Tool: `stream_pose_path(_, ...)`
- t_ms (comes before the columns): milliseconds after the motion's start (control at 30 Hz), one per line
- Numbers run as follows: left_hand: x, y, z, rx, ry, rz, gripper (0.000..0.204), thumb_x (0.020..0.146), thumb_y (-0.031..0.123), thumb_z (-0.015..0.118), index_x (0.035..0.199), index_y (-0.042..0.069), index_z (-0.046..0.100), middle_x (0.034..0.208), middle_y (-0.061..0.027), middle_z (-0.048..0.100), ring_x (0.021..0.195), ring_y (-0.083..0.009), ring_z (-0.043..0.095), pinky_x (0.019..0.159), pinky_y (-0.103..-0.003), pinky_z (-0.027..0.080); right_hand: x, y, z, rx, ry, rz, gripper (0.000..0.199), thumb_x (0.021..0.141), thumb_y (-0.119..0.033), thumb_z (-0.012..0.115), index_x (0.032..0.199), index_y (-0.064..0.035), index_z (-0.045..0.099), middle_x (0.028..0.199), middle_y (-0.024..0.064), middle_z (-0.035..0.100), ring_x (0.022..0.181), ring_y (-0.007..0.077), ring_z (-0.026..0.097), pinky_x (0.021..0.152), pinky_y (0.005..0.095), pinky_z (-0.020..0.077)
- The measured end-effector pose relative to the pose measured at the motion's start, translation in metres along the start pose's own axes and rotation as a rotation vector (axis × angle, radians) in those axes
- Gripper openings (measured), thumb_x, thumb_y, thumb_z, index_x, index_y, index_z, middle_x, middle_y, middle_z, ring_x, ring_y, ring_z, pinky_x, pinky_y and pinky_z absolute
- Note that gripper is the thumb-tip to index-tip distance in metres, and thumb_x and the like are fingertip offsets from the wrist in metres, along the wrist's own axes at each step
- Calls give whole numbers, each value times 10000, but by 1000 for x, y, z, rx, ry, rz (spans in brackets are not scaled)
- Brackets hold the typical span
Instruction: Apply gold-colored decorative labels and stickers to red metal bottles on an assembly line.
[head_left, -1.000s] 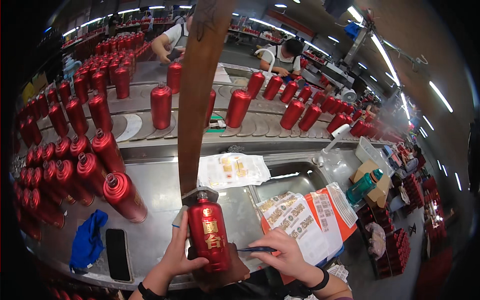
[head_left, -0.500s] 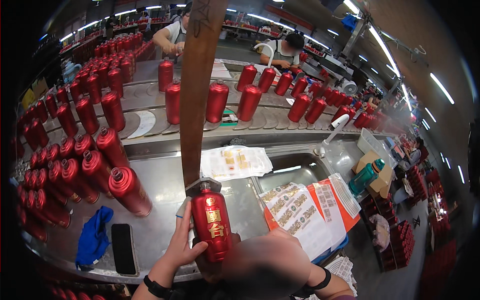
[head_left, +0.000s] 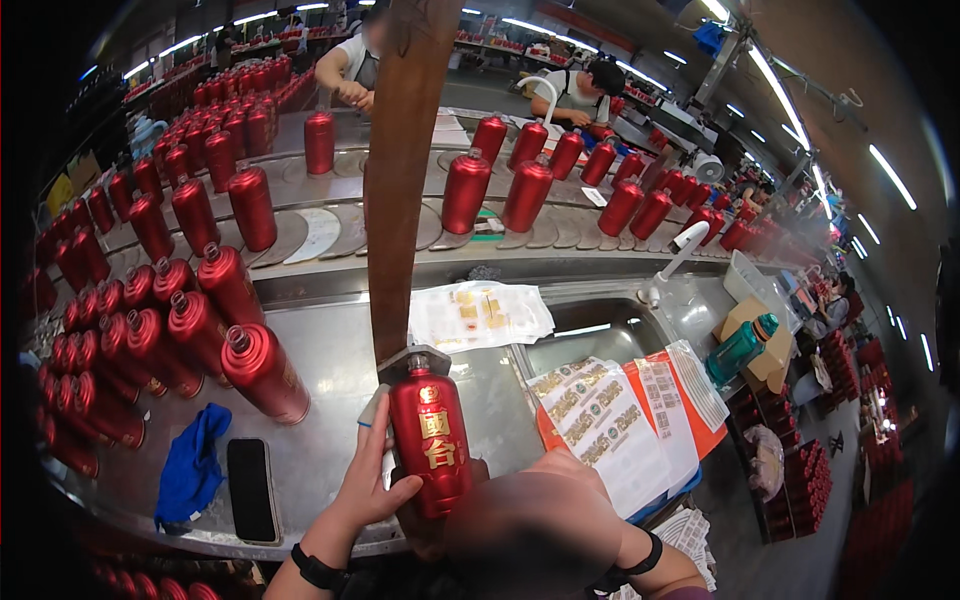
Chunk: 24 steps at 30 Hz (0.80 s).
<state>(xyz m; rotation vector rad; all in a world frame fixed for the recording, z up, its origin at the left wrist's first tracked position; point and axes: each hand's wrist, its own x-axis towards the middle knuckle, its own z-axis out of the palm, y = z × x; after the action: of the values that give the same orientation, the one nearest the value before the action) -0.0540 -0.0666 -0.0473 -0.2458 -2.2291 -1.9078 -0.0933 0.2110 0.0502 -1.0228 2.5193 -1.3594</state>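
Your left hand (head_left: 358, 488) is grasping the red bottle (head_left: 432, 445), which is leaning in the lower middle of the frame; your fingers are running up along its left side while your thumb is pressing across its lower front, so the hand is curving half around it. Your right hand (head_left: 576, 474) is reaching in from the lower right, but a blur is hiding most of it; I cannot tell how far its fingers are spreading, nor what it is holding or touching. Black bands are circling both your wrists. The bottle is showing gold characters toward you, and its neck is lying by a grey plate (head_left: 418, 358) at the foot of the brown post (head_left: 400, 190). In the lower left, a blue cloth (head_left: 193, 465) is lying crumpled beside a black phone (head_left: 252, 490), and more red bottles (head_left: 268, 378) are standing close together above them. Right of centre, gold-printed sheets (head_left: 590, 412) are lying over an orange sheet (head_left: 692, 400), just below the sink (head_left: 585, 345), with a teal flask (head_left: 740, 350) standing farther right. Across the upper frame, two people (head_left: 345, 75) (head_left: 582, 95) are working behind a conveyor (head_left: 275, 238) that is carrying further bottles.
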Motion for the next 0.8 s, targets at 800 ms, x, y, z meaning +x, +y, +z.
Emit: stream_pose_path(800,17,55,15,746,45,260,972,749,563,786,1494,53,424,1486,-203,461,1407,-434,351,1152,-560,296,-2,3,4,89,2,156,225,825,-123,786,1030,-44,740,872,75,661,819,204,623,723,303,485)
